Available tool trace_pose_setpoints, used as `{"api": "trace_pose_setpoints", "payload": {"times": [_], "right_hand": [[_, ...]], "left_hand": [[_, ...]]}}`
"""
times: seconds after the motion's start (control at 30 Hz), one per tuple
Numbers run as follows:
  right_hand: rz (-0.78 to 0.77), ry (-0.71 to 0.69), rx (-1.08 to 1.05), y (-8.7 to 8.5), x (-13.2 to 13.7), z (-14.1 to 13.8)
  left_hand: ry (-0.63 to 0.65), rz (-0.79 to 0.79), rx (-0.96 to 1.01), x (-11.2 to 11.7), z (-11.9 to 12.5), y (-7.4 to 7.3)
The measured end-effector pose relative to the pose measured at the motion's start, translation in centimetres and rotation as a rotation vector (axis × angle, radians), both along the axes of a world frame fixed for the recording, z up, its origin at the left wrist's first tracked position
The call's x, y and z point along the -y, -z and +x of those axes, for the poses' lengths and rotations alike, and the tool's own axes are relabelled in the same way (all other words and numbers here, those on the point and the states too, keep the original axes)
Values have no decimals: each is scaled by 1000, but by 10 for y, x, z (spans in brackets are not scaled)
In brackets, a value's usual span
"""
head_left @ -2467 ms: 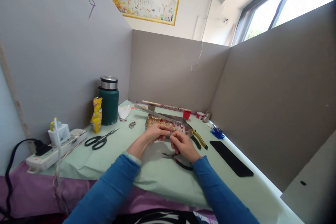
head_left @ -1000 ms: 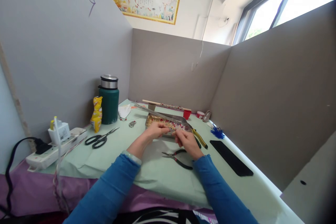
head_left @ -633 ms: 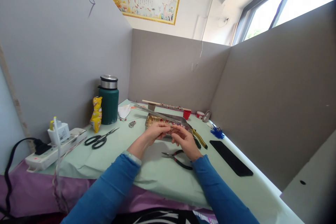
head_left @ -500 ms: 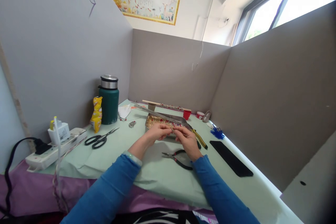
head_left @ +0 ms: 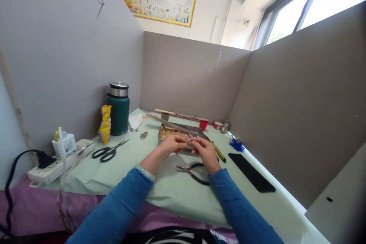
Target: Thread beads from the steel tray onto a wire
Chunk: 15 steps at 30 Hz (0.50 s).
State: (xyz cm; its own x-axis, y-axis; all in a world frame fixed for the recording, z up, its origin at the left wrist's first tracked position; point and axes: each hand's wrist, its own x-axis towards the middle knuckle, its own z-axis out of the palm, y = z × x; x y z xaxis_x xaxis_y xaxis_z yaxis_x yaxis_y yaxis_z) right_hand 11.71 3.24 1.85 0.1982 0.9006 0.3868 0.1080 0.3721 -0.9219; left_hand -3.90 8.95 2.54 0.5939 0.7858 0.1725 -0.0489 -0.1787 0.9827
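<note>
Blue-sleeved hands (head_left: 170,145) pinch a tiny, indistinct piece (head_left: 190,143).

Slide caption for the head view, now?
Left hand and right hand pinch a tiny piece at a bead tray, open pliers in the foreground.

Mid-frame, a metal tray (head_left: 160,141) bears glossy beads (head_left: 168,132), seemingly plastic or glass; left of centre, a matt flask (head_left: 118,116) has a smooth metal lid (head_left: 119,90).
</note>
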Motion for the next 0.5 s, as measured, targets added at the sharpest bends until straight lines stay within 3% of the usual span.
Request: {"api": "trace_pose_setpoints", "payload": {"times": [0.3,0.4,0.5], "right_hand": [[179,-62,-238,-1,-2,5],[202,-62,-458,-6,-4,14],[194,-188,-768,-10,-6,27]], "left_hand": [[-31,2,39,2,-1,-4],[-41,7,85,4,-1,-6],[-41,15,108,3,-2,-6]]}}
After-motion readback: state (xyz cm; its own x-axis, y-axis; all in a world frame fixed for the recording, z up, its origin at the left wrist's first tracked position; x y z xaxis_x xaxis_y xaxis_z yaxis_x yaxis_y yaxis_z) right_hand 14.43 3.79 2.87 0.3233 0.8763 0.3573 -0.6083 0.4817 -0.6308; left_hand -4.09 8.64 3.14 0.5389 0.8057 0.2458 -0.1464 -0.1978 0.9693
